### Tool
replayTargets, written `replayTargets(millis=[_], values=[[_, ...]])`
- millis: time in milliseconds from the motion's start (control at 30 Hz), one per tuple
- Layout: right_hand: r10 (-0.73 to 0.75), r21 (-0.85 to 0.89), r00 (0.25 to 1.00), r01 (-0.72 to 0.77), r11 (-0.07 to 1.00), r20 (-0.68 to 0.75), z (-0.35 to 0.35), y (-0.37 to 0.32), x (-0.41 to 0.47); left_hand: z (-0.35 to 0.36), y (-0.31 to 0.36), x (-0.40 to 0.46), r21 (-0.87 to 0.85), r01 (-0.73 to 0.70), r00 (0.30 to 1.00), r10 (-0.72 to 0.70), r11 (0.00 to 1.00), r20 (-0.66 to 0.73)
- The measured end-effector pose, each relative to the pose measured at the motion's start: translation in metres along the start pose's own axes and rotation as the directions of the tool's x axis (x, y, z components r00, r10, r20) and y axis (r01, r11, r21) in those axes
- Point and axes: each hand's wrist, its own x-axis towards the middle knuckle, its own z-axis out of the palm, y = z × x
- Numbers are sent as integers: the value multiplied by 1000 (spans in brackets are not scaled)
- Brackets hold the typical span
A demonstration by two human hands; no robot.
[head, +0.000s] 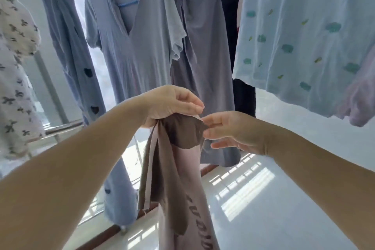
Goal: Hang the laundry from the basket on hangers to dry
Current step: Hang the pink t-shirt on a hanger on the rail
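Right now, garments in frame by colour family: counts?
Blue/grey-blue, plain or heart-patched: 2
Grey-purple: 1
Black: 1
Pale printed: 2
Lilac: 1
Brown-and-pink, held in both hands: 1
Total: 8

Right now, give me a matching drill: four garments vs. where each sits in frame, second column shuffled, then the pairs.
Garments:
1. brown-and-pink garment
2. white top with green print
3. blue-grey V-neck dress
4. white garment with dark bow print

Places:
A. far left edge
B. upper right, hanging
C. centre top, on a blue hanger
D. held by the left hand, pinched by the right hand

Pairs: 1-D, 2-B, 3-C, 4-A
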Motion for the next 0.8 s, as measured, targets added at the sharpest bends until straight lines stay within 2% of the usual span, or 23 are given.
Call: replayTargets(millis=[200, 333, 433, 533, 600, 700, 800], values=[[-85, -55, 996, 85, 995, 14, 26, 23, 12, 6, -36, -30, -117, 57, 998, -61, 991, -30], [-153, -16, 988, 152, 988, -32, 42, 33, 14, 15, -56, -49, 16, 244, 969, -244, 970, 43], [-192, -33, 981, 191, 981, -14, 53, 43, 14, 29, -70, -60, 72, 336, 941, -338, 939, 11], [-145, 13, 983, 145, 989, 109, 55, 58, 14, 38, -79, -66, 38, 322, 946, -320, 946, -40], [-57, 40, 955, 48, 998, 291, 55, 71, 15, 44, -84, -72, 10, 329, 944, -328, 944, -30], [43, -88, 868, 1, 996, 494, 63, 91, 15, 50, -89, -79, 9, 328, 945, -328, 945, -3], [120, -236, 831, 14, 972, 543, 78, 106, 16, 51, -92, -86, 23, 337, 942, -337, 941, 2]])
